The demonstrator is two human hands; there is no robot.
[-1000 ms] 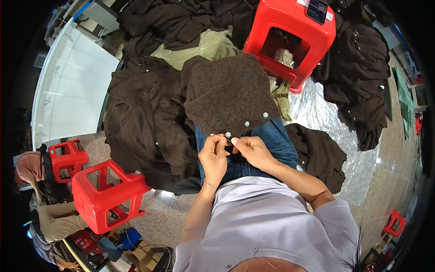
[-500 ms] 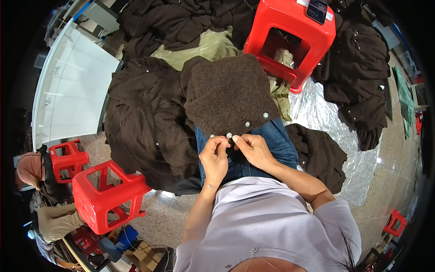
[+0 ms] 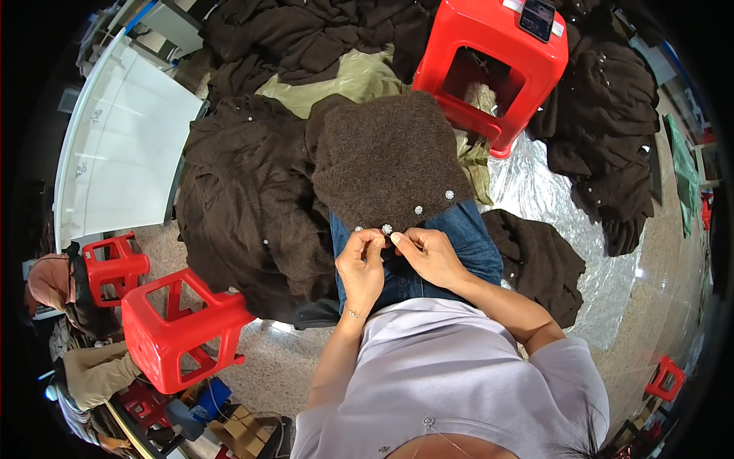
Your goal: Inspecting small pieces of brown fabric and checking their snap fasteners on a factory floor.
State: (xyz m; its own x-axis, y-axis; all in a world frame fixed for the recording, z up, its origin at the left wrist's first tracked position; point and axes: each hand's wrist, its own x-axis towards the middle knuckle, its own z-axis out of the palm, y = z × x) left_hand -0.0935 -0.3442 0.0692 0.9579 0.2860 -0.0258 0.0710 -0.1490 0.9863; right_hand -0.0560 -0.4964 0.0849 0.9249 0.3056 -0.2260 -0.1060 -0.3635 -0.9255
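Observation:
Across my lap lies a dark brown knit garment (image 3: pixel 386 153), with several sparkly round buttons spaced along its near edge. My left hand (image 3: pixel 361 268) is closed in a pinch on this edge, beside one button (image 3: pixel 387 229). From the other side, my right hand (image 3: pixel 430 258) pinches the same edge, thumb pointing at that button. The fingertips of both hands nearly meet just below it, and whatever small thing may be between them is hidden. Two more buttons, a middle one (image 3: pixel 418 209) and an outer one (image 3: pixel 449 195), sit to the right.
Brown garments (image 3: pixel 248 206) are heaped at my left, with another pile (image 3: pixel 604 115) at the far right. A red stool (image 3: pixel 547 65) ahead carries a phone (image 3: pixel 537 19). Another red stool (image 3: pixel 164 336) stands at left, near a white panel (image 3: pixel 130 145). Clear plastic sheeting (image 3: pixel 535 183) covers floor at right.
Both hands stay at the same button, with only a slight shift of the right fingers and thumb. The garment lies as before.

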